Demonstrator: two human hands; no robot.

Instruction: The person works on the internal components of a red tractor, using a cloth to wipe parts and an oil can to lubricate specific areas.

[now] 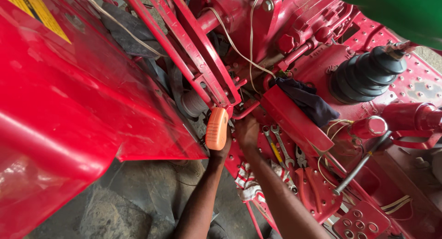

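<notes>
We look down into the open side of a red tractor (322,32). Our left hand (222,144) wraps its fingers (226,138) around an orange handle (216,128), which stands nearly upright just under the slanted red frame bars (193,55) and beside the edge of the big red body panel (69,105). Our right hand (247,131) reaches up next to it, into the gap below a curved red rod (246,111); we cannot tell whether its fingers are spread or closed, since they are tucked out of sight behind the metal.

Just right of the right forearm, 2 spanners (280,144) lie on the red footplate (317,193), with pliers (301,158) near them. A red-and-white cloth (246,181) lies under the forearm. A dark rag (308,101) is draped over a red box-shaped part (294,121). Further right stands a black ribbed rubber boot (366,73), and a thin metal lever (361,163) slants across the plate. A pale cable (235,45) loops down through the machinery.
</notes>
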